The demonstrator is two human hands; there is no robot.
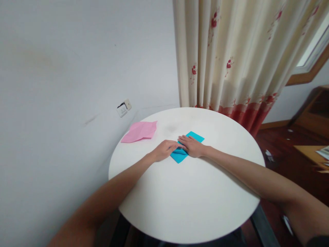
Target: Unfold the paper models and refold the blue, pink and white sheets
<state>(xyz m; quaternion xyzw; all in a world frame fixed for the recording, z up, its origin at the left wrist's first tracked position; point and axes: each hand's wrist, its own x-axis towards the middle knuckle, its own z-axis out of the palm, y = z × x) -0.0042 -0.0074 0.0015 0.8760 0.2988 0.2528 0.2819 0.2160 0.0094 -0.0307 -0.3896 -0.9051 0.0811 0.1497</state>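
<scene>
My left arm (110, 192): bare, running from near left toward the middle. My left wrist (152, 157): slightly bent. My left hand (163, 150): back uppermost, fingers bent and pointing right; whether they pinch, I cannot tell. My right arm (246, 173): bare, running from near right, elbow slightly bent. My right hand (194, 146): palm down, lying flat, fingers (183, 139) stretched toward the far left. Left fingertips: at my right thumb, contact unclear.
</scene>
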